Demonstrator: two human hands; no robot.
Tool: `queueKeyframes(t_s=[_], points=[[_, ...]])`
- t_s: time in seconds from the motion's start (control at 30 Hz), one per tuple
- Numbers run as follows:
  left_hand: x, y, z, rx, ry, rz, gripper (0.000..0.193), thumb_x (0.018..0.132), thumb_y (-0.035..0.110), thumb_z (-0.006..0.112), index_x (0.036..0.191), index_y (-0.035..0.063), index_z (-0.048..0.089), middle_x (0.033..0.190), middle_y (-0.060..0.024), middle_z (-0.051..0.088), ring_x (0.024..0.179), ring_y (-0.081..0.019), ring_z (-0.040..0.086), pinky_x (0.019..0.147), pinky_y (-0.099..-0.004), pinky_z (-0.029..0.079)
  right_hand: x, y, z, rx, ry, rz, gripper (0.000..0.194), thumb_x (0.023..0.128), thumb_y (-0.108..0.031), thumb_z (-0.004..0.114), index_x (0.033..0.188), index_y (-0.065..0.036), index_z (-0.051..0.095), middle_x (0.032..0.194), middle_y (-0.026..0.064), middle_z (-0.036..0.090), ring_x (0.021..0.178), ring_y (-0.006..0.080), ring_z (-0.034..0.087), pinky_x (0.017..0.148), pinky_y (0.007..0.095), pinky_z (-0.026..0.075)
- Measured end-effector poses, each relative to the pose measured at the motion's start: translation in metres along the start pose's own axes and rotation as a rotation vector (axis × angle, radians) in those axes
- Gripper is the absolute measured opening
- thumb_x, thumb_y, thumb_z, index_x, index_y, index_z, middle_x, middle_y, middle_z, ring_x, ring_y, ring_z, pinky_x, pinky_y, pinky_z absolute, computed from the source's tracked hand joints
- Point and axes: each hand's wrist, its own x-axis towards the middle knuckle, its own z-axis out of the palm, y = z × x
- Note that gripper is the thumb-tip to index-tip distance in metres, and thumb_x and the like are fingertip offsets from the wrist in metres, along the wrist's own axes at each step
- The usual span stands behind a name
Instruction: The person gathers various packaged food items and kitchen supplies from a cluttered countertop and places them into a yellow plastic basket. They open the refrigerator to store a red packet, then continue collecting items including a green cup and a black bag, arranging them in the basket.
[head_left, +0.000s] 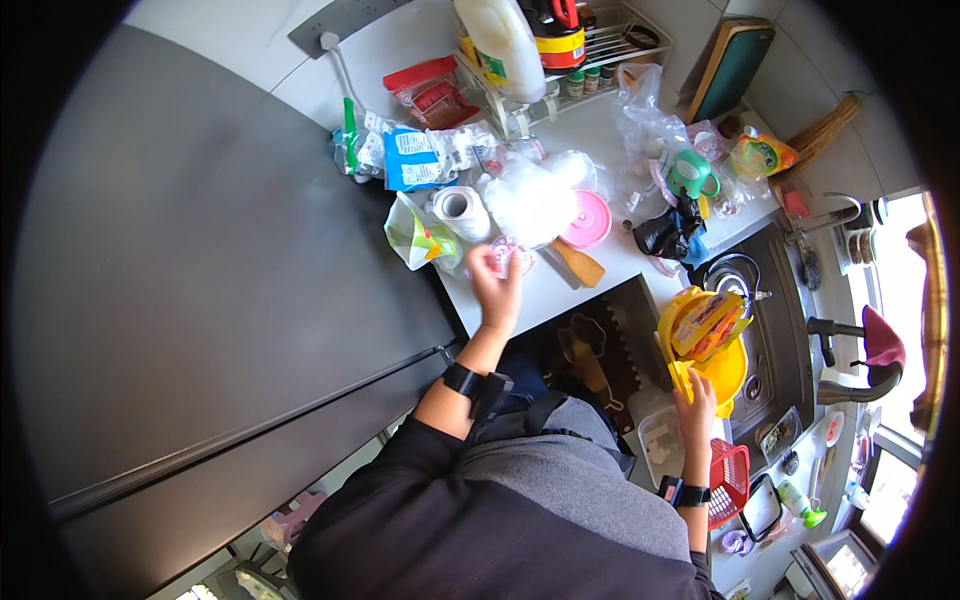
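Observation:
My left hand (496, 289) is over the white counter's front edge, its fingers curled at a small pink patterned packet (523, 257); whether it grips the packet is unclear. Just beyond are a paper roll (463, 214), a bunched white plastic bag (529, 199) and a pink round lid (588, 220). A wooden spatula (579, 264) lies to the right beside a flat grey blade-like thing (559, 267). My right hand (697, 405) holds the near rim of a yellow plastic basin (731, 371) by the sink. Yellow and orange packets (709, 322) stand in the basin.
A grey appliance door (225, 247) fills the left side. A wire rack (525, 105) with bottles stands at the back. Toward the right are a green mug (691, 174), a black plastic bag (667, 234), the sink (780, 330) with its faucet (832, 330), and a red basket (727, 480).

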Motion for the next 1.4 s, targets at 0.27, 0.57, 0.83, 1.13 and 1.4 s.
queueKeyframes(t_s=[0.27, 0.57, 0.83, 1.13, 1.4], points=[[0.035, 0.012, -0.022, -0.022, 0.380, -0.095, 0.039, 0.084, 0.008, 0.065, 0.108, 0.0067, 0.035, 0.097, -0.0035, 0.035, 0.083, -0.0138, 0.038, 0.078, -0.0304, 0.038, 0.008, -0.030, -0.072, 0.260, -0.086, 0.038, 0.030, 0.082, 0.000, 0.064, 0.111, -0.002, 0.063, 0.091, 0.0098, 0.065, 0.078, 0.0174, 0.064, 0.075, 0.0288, 0.050], [0.249, 0.098, -0.016, 0.173, 0.058, -0.024, 0.037, 0.081, 0.025, 0.069, 0.108, 0.0047, 0.056, 0.105, -0.0150, 0.056, 0.095, -0.0281, 0.055, 0.088, -0.0391, 0.044, 0.011, -0.080, -0.100, 0.395, -0.132, -0.150, 0.020, 0.083, 0.000, 0.062, 0.102, -0.003, 0.066, 0.089, 0.0087, 0.067, 0.084, 0.0229, 0.065, 0.080, 0.0316, 0.049], [0.337, 0.006, -0.025, 0.836, -0.959, -0.760, 0.057, 0.083, 0.040, 0.070, 0.128, 0.0146, 0.050, 0.120, -0.0108, 0.058, 0.107, -0.0263, 0.056, 0.086, -0.0481, 0.047, 0.010, -0.094, -0.092, 0.451, -0.128, -0.119, 0.020, 0.083, 0.000, 0.063, 0.102, -0.003, 0.066, 0.086, 0.0094, 0.067, 0.082, 0.0249, 0.064, 0.075, 0.0330, 0.049], [0.325, -0.063, 0.014, 0.996, -1.395, 0.427, 0.054, 0.068, 0.016, 0.078, 0.118, 0.0190, 0.059, 0.113, -0.0123, 0.055, 0.105, -0.0292, 0.056, 0.089, -0.0386, 0.047, 0.031, -0.116, -0.075, 0.449, -0.123, -0.021, 0.022, 0.081, 0.005, 0.062, 0.102, -0.003, 0.065, 0.083, 0.0080, 0.065, 0.077, 0.0214, 0.062, 0.070, 0.0298, 0.049], [0.312, -0.066, 0.042, 1.153, -1.387, 1.188, 0.049, 0.064, 0.017, 0.078, 0.107, 0.0182, 0.056, 0.108, -0.0046, 0.053, 0.104, -0.0236, 0.054, 0.082, -0.0379, 0.041, 0.040, -0.139, -0.068, 0.436, -0.124, 0.090, 0.022, 0.081, 0.001, 0.063, 0.101, -0.006, 0.067, 0.085, 0.0069, 0.066, 0.080, 0.0248, 0.062, 0.071, 0.0321, 0.048]])
